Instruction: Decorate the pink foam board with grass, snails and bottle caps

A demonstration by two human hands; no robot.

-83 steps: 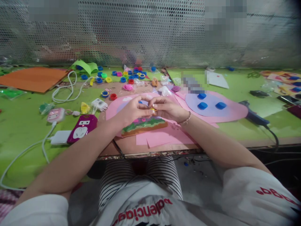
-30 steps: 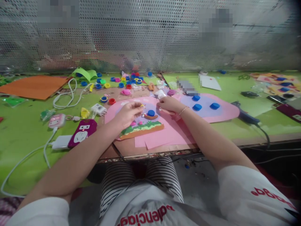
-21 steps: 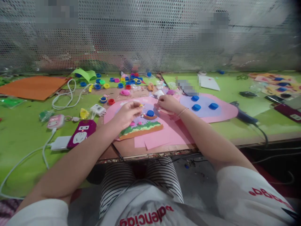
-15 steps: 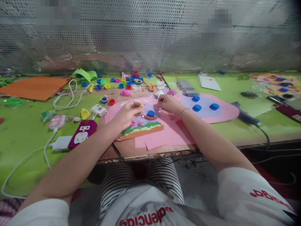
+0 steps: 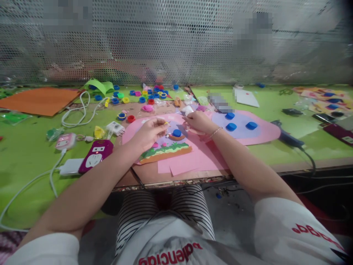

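Observation:
My left hand (image 5: 151, 133) is closed in a pinch on a small yellow piece (image 5: 166, 124), too small to name further. It hovers over the left part of a pink and lilac paper picture (image 5: 149, 161). My right hand (image 5: 200, 123) has its fingers curled together above the pink paper to the right; what they hold, if anything, is hidden. Between the hands lies a snail shape with a brown body (image 5: 176, 138) and a blue bottle cap (image 5: 177, 133) as its shell. Below it run a green grass strip (image 5: 168, 150) and small pink bits (image 5: 164, 144).
Several coloured caps (image 5: 142, 99) lie at the back. Another pink and lilac sheet (image 5: 264, 134) bears three blue caps. On the left are a purple power strip (image 5: 96, 156), white cables (image 5: 64, 117) and an orange sheet (image 5: 41, 101); a dark corded tool (image 5: 289, 136) lies right.
My right hand has shifted slightly, its fingertips rising a little off the pink paper. The left hand keeps its pinch on the yellow piece almost in place.

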